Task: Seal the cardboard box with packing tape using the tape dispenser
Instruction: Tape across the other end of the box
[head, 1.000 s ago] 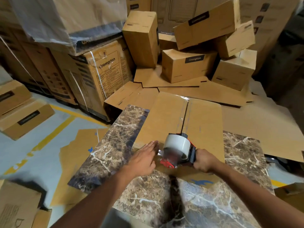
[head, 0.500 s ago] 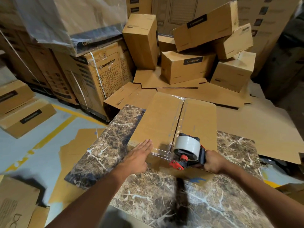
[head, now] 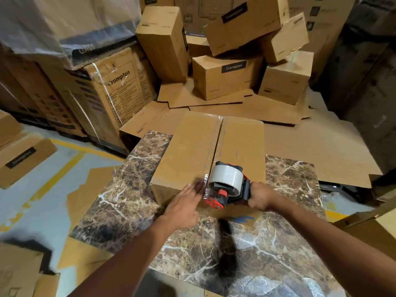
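A brown cardboard box (head: pixel 188 151) lies on a marble-patterned table (head: pixel 287 174), its top flaps closed with clear tape running along the centre seam. My right hand (head: pixel 260 197) grips the handle of a red and black tape dispenser (head: pixel 227 183) with a white tape roll, held at the box's near edge over the seam. Flat against the box's near top corner, just left of the dispenser, my left hand (head: pixel 184 205) presses with fingers extended on the tape end.
Several Crompton cartons (head: pixel 227 76) are piled behind the table on flattened cardboard sheets (head: pixel 321 144). A large strapped carton (head: pixel 115 93) stands at the left. Smaller boxes (head: pixel 23 159) sit on the grey floor with yellow lines at left.
The left hand slid right along the near edge toward the dispenser and seam. The dispenser stayed at the near edge of the box in my right hand; the view shifted slightly.
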